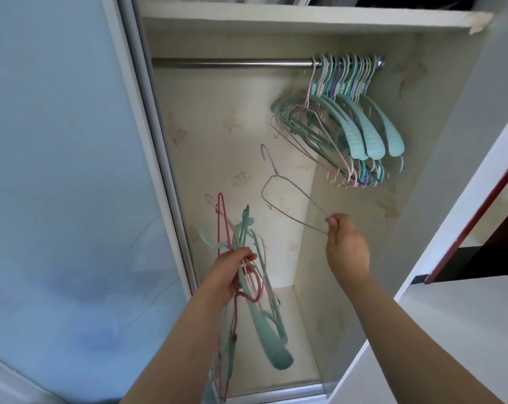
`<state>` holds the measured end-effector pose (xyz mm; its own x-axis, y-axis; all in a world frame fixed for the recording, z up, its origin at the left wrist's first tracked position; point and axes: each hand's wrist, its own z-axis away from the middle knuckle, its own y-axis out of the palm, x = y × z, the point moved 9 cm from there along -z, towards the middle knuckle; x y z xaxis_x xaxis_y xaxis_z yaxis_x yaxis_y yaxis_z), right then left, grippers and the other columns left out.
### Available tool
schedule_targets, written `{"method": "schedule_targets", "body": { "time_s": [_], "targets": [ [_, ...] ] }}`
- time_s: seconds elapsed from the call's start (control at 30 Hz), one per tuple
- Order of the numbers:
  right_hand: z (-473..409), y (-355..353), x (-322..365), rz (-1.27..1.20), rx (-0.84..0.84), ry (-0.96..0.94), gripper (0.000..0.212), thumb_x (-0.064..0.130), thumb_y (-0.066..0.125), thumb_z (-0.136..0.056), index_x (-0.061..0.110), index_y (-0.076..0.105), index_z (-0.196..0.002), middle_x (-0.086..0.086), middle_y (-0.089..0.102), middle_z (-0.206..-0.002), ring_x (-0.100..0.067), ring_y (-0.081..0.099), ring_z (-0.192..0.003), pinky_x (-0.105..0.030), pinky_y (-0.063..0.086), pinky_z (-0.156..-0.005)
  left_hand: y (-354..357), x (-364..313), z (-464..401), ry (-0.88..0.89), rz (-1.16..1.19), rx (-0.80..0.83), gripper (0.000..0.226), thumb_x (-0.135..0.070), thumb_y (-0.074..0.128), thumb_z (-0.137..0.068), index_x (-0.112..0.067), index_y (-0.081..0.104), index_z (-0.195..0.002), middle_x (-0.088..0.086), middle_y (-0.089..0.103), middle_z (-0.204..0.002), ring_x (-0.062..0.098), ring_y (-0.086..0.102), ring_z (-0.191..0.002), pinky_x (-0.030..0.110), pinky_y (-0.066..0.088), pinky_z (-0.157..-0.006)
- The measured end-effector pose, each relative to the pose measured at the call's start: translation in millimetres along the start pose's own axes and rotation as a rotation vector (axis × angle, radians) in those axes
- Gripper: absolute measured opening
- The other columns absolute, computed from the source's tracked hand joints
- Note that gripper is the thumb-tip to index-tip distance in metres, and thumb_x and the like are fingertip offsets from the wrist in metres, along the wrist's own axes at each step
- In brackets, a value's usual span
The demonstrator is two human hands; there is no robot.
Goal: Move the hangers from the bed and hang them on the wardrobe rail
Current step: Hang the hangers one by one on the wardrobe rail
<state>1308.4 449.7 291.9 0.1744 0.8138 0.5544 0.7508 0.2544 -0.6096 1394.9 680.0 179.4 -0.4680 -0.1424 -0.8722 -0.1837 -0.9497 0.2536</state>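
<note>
My left hand (232,272) grips a bundle of hangers (247,301), teal, red and pale pink, low in front of the open wardrobe. My right hand (344,243) pinches one corner of a thin grey wire hanger (287,196), whose hook points up and left, below the rail. The metal wardrobe rail (232,64) runs across the top of the compartment. Several hangers (349,123), mostly teal with some purple and pink, hang bunched at the rail's right end.
A white shelf (305,18) sits just above the rail. The pale blue sliding door (66,170) fills the left side, with its metal frame (165,176) along the opening. A white side panel (456,199) and a dark red edge (477,211) lie to the right.
</note>
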Motion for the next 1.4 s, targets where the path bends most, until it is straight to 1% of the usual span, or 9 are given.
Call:
{"method": "schedule_targets", "body": {
  "time_s": [0.1, 0.27, 0.4, 0.67, 0.83, 1.0, 1.1, 1.23, 1.4],
  "targets": [
    [-11.5, -30.6, 46.4, -0.253, -0.161, -0.07, 0.034, 0.025, 0.037, -0.098, 0.0, 0.057, -0.107, -0.015, 0.067, -0.082, -0.037, 0.06, -0.067, -0.035, 0.041, -0.057, 7.3, -19.1, -3.7, 0.018, 0.002, -0.012, 0.012, -0.02, 0.059, -0.093, -0.01, 0.064, -0.089, 0.001, 0.072, -0.077, 0.013, 0.063, -0.064, 0.028, 0.042, -0.063],
    [-66.6, -41.8, 78.0, -0.559, -0.184, 0.052, 0.02, 0.021, 0.032, -0.103, 0.012, 0.05, -0.103, 0.007, 0.049, -0.071, -0.001, 0.047, -0.062, -0.015, 0.038, -0.06, 22.5, -54.6, -5.0, 0.087, -0.036, 0.038, 0.011, -0.026, 0.057, -0.095, -0.017, 0.062, -0.093, -0.006, 0.073, -0.082, 0.012, 0.065, -0.075, 0.023, 0.039, -0.053],
    [-108.8, -20.9, 80.3, -0.598, -0.118, 0.119, 0.029, 0.023, 0.031, -0.104, 0.006, 0.053, -0.111, -0.002, 0.054, -0.083, -0.018, 0.051, -0.076, -0.026, 0.038, -0.067, 33.6, -75.9, -2.9, 0.128, -0.057, 0.09, 0.012, -0.027, 0.056, -0.096, -0.017, 0.06, -0.102, -0.006, 0.074, -0.091, 0.011, 0.067, -0.077, 0.019, 0.043, -0.049],
    [-134.4, -17.3, 58.9, -0.404, -0.181, 0.215, 0.036, 0.022, 0.028, -0.104, -0.003, 0.049, -0.119, -0.023, 0.063, -0.103, -0.034, 0.058, -0.091, -0.028, 0.031, -0.065, 43.1, -80.3, -4.3, 0.156, -0.093, 0.191, 0.026, -0.031, 0.057, -0.096, -0.012, 0.062, -0.113, -0.008, 0.073, -0.107, 0.014, 0.07, -0.098, 0.031, 0.05, -0.081],
    [-123.1, -16.4, 23.6, -0.424, -0.209, 0.3, 0.037, 0.023, 0.029, -0.104, -0.002, 0.049, -0.122, -0.016, 0.06, -0.102, -0.026, 0.054, -0.091, -0.028, 0.032, -0.07, 42.7, -75.1, -1.8, 0.173, -0.058, 0.204, 0.022, -0.034, 0.05, -0.098, -0.016, 0.061, -0.097, -0.006, 0.072, -0.11, 0.017, 0.068, -0.099, 0.029, 0.051, -0.083],
    [-90.7, -28.6, 19.4, -0.397, -0.328, 0.292, 0.044, 0.005, 0.056, -0.088, -0.001, 0.044, -0.13, -0.019, 0.044, -0.127, -0.03, 0.043, -0.117, -0.029, 0.031, -0.1, 38.0, -64.4, -5.9, 0.143, -0.018, 0.195, 0.022, -0.034, 0.053, -0.097, -0.014, 0.061, -0.097, -0.002, 0.073, -0.105, 0.013, 0.063, -0.083, 0.029, 0.052, -0.078],
    [-51.9, 5.2, 55.3, -0.331, 0.176, 0.1, 0.021, 0.024, 0.054, -0.093, 0.008, 0.056, -0.106, -0.005, 0.058, -0.103, -0.018, 0.055, -0.09, -0.033, 0.047, -0.087, 39.2, -56.3, -9.2, 0.138, -0.012, 0.172, 0.022, -0.036, 0.054, -0.096, -0.016, 0.062, -0.093, -0.004, 0.071, -0.098, 0.012, 0.062, -0.079, 0.027, 0.049, -0.068],
    [45.6, 62.0, 79.2, -0.079, 1.082, 0.04, 0.06, 0.058, 0.045, -0.092, 0.003, 0.066, -0.102, -0.01, 0.065, -0.103, -0.022, 0.06, -0.093, -0.031, 0.047, -0.082, 41.6, -49.3, -13.1, 0.171, 0.032, 0.133, 0.022, -0.034, 0.053, -0.097, -0.016, 0.064, -0.091, 0.0, 0.066, -0.096, 0.016, 0.06, -0.08, 0.033, 0.051, -0.075],
    [60.6, 60.9, 71.0, -0.112, 1.026, 0.04, 0.026, 0.03, 0.057, -0.093, 0.007, 0.069, -0.091, -0.005, 0.065, -0.088, -0.021, 0.06, -0.082, -0.026, 0.045, -0.071, 49.5, -42.9, -11.2, 0.193, -0.016, 0.142, 0.03, -0.036, 0.045, -0.1, -0.018, 0.061, -0.117, -0.006, 0.068, -0.11, 0.014, 0.059, -0.083, 0.029, 0.052, -0.071]
  ]
}}
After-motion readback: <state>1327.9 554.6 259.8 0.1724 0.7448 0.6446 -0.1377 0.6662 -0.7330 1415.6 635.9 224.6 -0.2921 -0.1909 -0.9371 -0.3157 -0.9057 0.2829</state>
